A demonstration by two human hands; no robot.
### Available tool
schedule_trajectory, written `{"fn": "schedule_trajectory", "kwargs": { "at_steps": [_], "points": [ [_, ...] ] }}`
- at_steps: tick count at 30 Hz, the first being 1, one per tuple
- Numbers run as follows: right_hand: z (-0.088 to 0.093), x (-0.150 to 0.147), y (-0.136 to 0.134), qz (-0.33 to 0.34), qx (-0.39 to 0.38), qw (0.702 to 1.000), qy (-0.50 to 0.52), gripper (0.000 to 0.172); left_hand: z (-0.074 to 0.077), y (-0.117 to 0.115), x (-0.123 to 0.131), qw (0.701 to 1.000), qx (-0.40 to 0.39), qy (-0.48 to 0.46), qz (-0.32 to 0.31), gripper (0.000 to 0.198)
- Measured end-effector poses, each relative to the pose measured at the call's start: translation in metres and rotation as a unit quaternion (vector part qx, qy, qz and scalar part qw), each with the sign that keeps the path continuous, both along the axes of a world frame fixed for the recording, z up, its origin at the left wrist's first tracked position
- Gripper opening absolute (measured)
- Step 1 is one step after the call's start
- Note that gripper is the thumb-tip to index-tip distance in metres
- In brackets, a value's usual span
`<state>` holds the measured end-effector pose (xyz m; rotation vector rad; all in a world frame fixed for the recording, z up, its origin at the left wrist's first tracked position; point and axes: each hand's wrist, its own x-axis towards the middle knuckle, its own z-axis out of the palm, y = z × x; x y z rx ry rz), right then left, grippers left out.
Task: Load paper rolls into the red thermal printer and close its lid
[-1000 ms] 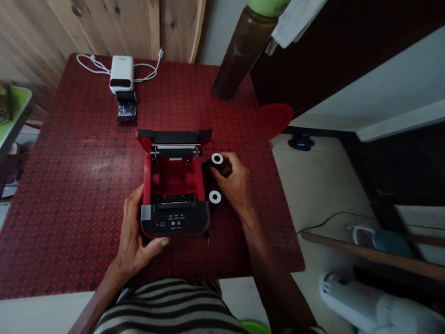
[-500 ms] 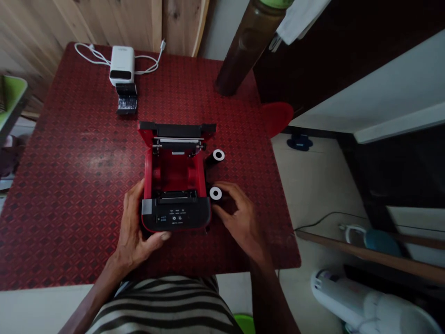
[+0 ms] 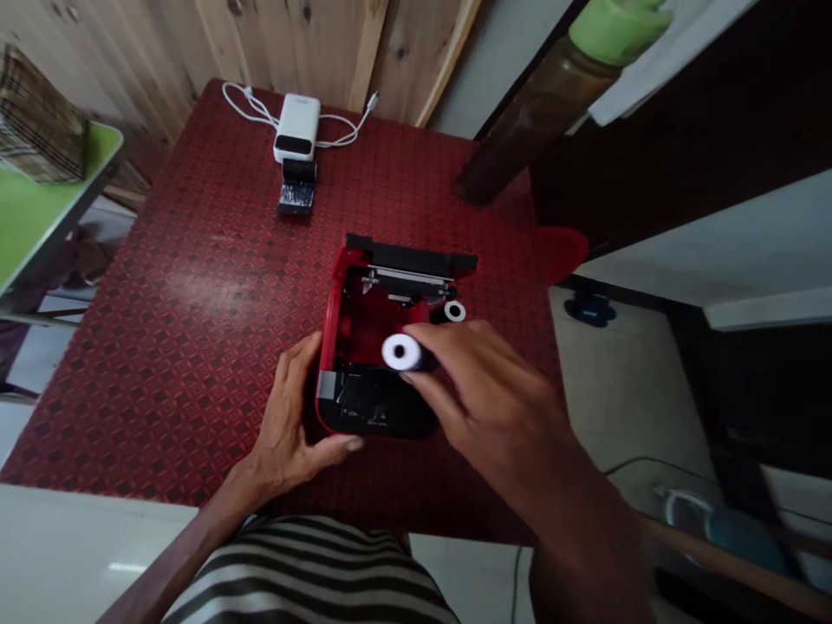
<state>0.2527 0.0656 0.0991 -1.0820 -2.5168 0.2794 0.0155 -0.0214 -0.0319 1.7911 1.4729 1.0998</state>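
Note:
A red and black receipt printer (image 3: 373, 364) sits mid-table with its lid tipped back and its red paper compartment (image 3: 383, 325) exposed. My left hand (image 3: 289, 412) grips the printer's near left corner. Above the compartment, my right hand (image 3: 487, 390) pinches a dark roll with a white core (image 3: 401, 352), which is off the table and partly hidden by my fingers. A second dark roll (image 3: 448, 313), also with a white core, lies behind the printer's right side, its body mostly hidden by the printer.
The printer stands on a red patterned table (image 3: 195, 347). At its back are a small white device (image 3: 297, 128) with a white cable and a black-and-silver object (image 3: 297, 185). A brown bottle with a green top (image 3: 536, 117) stands at the back right.
My right hand has lifted the nearer roll off the table and moved it over the printer. The printer has turned slightly, and the view has tilted.

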Motion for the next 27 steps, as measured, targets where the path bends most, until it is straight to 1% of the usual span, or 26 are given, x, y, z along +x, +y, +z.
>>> {"fn": "schedule_trajectory", "kwargs": {
  "at_steps": [2, 5, 8, 14, 19, 20, 22, 24, 27],
  "points": [
    [-0.004, -0.021, 0.009, 0.023, 0.013, 0.996, -0.086, 0.025, 0.000, 0.000, 0.000, 1.000, -0.003, -0.017, -0.001, 0.107],
    [-0.015, -0.039, 0.016, 0.014, 0.013, 0.987, -0.162, 0.027, 0.000, -0.001, 0.001, 1.000, -0.011, -0.020, -0.005, 0.113],
    [-0.023, -0.047, 0.023, 0.011, -0.007, 0.984, -0.177, 0.027, 0.000, -0.001, 0.001, 1.000, -0.015, -0.017, -0.006, 0.122],
    [-0.028, -0.053, 0.043, 0.009, -0.122, 0.974, -0.192, 0.027, -0.002, -0.002, 0.001, 0.999, -0.012, -0.038, -0.016, 0.113],
    [-0.036, -0.052, 0.043, 0.005, -0.130, 0.977, -0.171, 0.029, -0.001, -0.003, 0.001, 1.000, -0.021, -0.017, -0.014, 0.118],
    [-0.038, -0.049, 0.041, 0.002, -0.129, 0.979, -0.160, 0.031, -0.001, -0.003, 0.001, 1.000, -0.022, -0.014, -0.014, 0.119],
    [-0.039, -0.042, 0.037, -0.004, -0.120, 0.984, -0.128, 0.041, -0.001, -0.003, 0.000, 1.000, -0.021, -0.011, -0.013, 0.117],
    [-0.036, -0.032, 0.033, 0.001, -0.108, 0.990, -0.085, 0.050, -0.001, -0.002, 0.000, 1.000, -0.018, -0.013, -0.012, 0.114],
    [-0.024, -0.019, 0.029, 0.049, -0.118, 0.991, -0.031, 0.054, -0.001, -0.001, -0.001, 1.000, -0.016, -0.020, -0.012, 0.114]
  ]
}}
